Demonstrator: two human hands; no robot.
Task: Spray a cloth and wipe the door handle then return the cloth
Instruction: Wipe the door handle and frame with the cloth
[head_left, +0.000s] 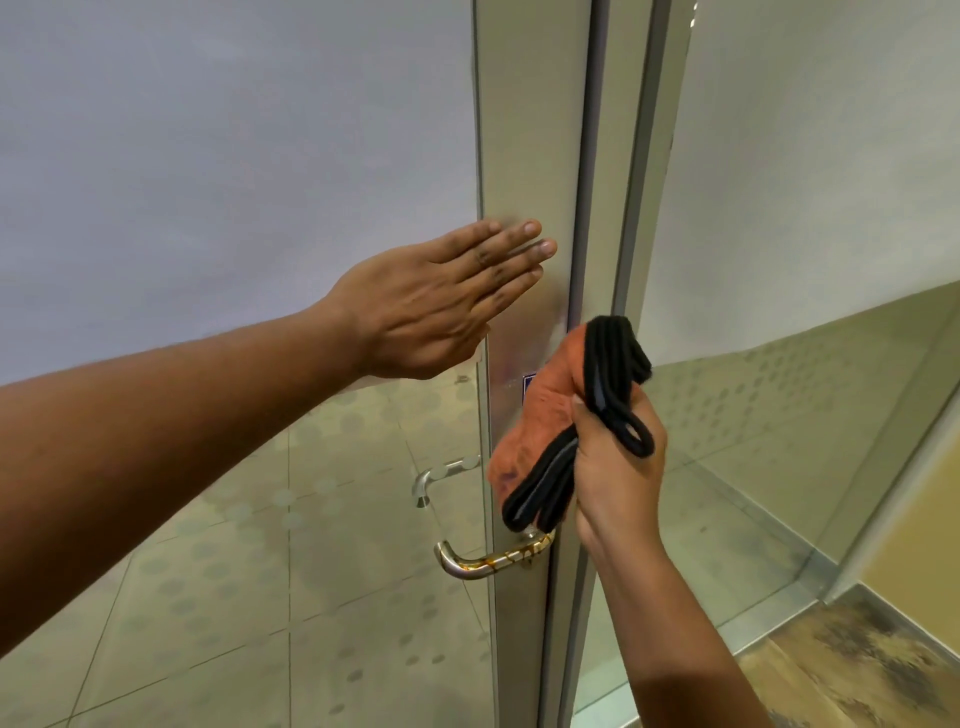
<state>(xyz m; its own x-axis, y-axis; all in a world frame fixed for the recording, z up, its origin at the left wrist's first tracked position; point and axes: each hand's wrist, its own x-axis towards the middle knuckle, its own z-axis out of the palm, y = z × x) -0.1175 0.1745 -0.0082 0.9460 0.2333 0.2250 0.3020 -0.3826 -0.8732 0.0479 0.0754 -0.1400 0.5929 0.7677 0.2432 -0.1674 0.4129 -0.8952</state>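
One glass door (234, 156) with a metal frame (530, 156) is seen filling the left and centre of the frame. Two hands are counted. The left hand (436, 301), at centre, is held flat with fingers extended and together, laid against the frame and gripping nothing. The right hand (618, 467), at lower centre right, is closed around one orange cloth (524, 431) with black edging. One stained metal door handle (483, 558) is seen just below the cloth.
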